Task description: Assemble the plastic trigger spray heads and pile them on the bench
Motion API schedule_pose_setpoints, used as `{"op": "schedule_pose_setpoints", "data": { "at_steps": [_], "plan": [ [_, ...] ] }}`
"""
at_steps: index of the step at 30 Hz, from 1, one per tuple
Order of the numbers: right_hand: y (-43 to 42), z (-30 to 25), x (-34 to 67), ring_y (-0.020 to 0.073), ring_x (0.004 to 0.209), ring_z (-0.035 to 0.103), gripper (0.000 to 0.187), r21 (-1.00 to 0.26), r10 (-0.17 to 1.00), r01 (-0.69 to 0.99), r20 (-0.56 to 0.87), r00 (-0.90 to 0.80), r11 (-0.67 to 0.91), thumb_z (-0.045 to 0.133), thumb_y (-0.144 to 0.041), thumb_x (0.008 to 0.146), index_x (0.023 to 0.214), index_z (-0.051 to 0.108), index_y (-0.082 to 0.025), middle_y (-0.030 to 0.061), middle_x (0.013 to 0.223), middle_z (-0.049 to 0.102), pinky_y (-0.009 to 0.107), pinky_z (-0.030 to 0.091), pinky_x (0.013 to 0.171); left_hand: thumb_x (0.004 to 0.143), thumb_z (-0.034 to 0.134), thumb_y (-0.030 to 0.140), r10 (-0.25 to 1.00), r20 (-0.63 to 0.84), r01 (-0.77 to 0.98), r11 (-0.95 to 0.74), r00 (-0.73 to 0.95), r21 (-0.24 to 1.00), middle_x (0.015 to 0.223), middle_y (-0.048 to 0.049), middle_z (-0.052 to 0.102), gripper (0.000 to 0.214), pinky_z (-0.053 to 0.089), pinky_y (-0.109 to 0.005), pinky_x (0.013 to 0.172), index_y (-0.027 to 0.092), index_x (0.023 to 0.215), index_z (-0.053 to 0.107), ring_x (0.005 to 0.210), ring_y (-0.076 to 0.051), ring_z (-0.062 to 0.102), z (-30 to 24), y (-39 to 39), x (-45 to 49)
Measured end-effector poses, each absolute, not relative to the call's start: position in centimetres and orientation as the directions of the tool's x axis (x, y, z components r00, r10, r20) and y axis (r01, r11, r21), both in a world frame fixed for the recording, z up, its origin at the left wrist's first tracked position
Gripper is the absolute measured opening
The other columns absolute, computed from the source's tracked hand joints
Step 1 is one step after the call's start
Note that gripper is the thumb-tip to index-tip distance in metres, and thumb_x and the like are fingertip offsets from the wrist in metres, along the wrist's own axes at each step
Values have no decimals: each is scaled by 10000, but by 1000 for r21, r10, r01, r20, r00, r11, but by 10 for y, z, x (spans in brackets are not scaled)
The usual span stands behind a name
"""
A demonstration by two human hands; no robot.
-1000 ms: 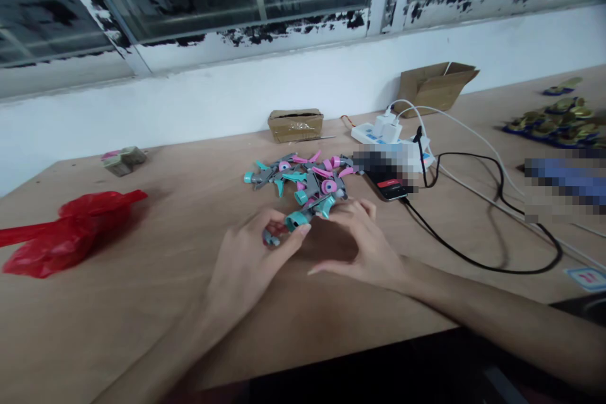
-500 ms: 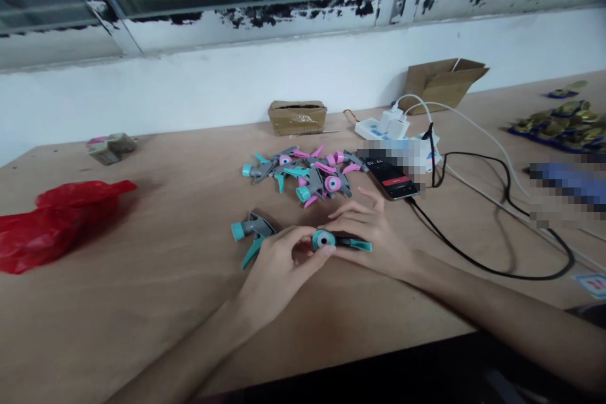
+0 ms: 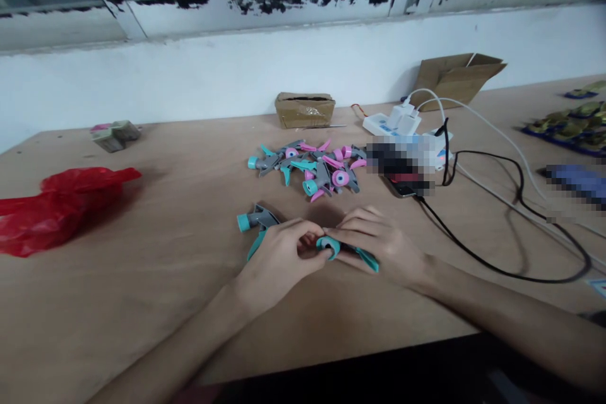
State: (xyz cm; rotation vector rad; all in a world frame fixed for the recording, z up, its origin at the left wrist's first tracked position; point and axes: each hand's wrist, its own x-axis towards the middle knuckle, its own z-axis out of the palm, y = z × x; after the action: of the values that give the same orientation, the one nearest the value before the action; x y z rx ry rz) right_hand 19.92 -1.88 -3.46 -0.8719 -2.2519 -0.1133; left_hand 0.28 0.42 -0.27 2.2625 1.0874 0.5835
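Observation:
Between my hands, just over the table, is a spray trigger head (image 3: 328, 246) with a teal collar and a teal lever. My left hand (image 3: 284, 255) pinches the collar between thumb and forefinger. Curled round the grey body is my right hand (image 3: 381, 243), which hides most of it; the lever sticks out below its fingers. A second grey and teal trigger head (image 3: 255, 219) lies beside my left hand, partly covered by it. Behind my hands lies a pile of trigger heads (image 3: 322, 173), grey with teal or pink parts.
A phone (image 3: 404, 189) with a black cable lies right of the pile, near a white power strip (image 3: 376, 124) with chargers. Cardboard boxes (image 3: 305, 112) stand against the wall. A red plastic bag (image 3: 66, 208) sits at the left, gold-coloured pieces (image 3: 568, 129) at the far right.
The held trigger head has turned, its lever now slanting downward and its collar tilted. My right fingers have closed further over the body. The view has shifted slightly.

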Motion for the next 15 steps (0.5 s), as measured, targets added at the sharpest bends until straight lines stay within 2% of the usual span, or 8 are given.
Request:
{"op": "schedule_pose_setpoints", "data": {
  "at_steps": [2, 6, 15],
  "plan": [
    [-20, -36, 199, 174, 805, 590, 236, -131, 522, 605, 665, -534, 786, 578, -218, 827, 1044, 603, -129, 64, 816, 678, 328, 493, 712, 714, 643, 208, 801, 169, 584, -546, 574, 601, 735, 26, 644, 70, 468, -242, 611, 195, 776, 612, 641, -123, 589, -4, 3, 4],
    [-22, -37, 199, 190, 818, 592, 249, -86, 482, 590, 675, -559, 803, 578, -180, 821, 1051, 591, -85, 86, 804, 672, 360, 518, 759, 709, 617, 185, 794, 213, 608, -581, 569, 541, 743, 16, 625, 108, 464, -254, 613, 190, 816, 605, 662, -134, 581, -7, 0, 6],
    [-22, -34, 197, 198, 810, 569, 236, -138, 518, 581, 646, -561, 802, 537, -153, 834, 1064, 582, -126, 78, 801, 649, 372, 529, 713, 682, 565, 143, 773, 316, 644, -634, 550, 428, 758, -25, 591, 116, 485, -311, 642, 163, 795, 582, 703, -173, 572, -12, -6, 11]
  ]
}}
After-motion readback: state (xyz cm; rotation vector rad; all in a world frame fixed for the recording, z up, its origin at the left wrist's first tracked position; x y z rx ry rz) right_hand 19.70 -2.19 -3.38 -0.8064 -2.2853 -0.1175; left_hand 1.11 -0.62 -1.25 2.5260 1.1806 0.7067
